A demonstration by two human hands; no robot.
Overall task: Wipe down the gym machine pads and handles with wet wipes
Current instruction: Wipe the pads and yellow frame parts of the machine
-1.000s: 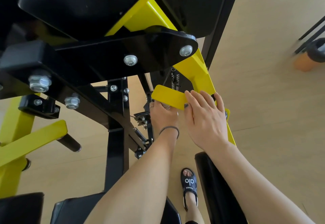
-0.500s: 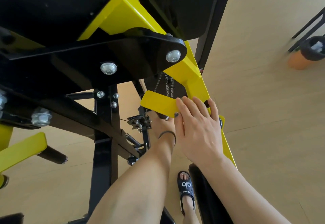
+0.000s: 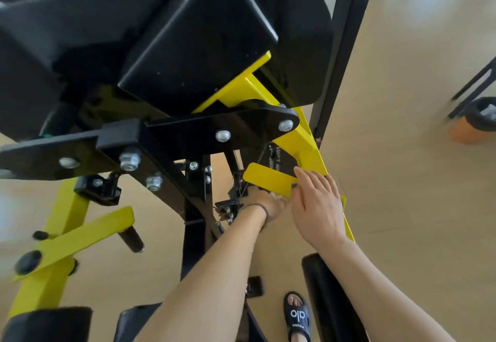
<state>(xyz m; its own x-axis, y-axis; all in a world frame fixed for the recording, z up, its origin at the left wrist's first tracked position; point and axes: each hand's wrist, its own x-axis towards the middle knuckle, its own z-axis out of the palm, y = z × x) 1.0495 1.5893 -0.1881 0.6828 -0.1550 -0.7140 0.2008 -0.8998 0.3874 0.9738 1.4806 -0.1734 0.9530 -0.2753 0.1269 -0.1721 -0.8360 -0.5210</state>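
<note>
I look down through a black and yellow gym machine. A large black pad (image 3: pixel 204 46) fills the upper middle above a bolted black bracket (image 3: pixel 204 132). A flat yellow lever tab (image 3: pixel 265 178) sticks out left from the slanted yellow frame bar (image 3: pixel 306 143). My right hand (image 3: pixel 316 207) lies with straight fingers on the frame bar, fingertips at the tab's right end. My left hand (image 3: pixel 271 204) reaches under the tab; its fingers are hidden behind it. No wipe shows in either hand.
A black seat pad (image 3: pixel 330 298) runs under my right forearm, and further black pads (image 3: pixel 45 325) sit at the bottom left. A yellow arm with a black grip (image 3: pixel 131 237) juts out at left. My sandalled foot (image 3: pixel 298 315) stands on the wooden floor. An orange bin (image 3: pixel 472 124) stands at the right.
My head has tilted up, so more of the big black pad shows. My left hand has slid further under the yellow tab. My right hand stays on the frame bar.
</note>
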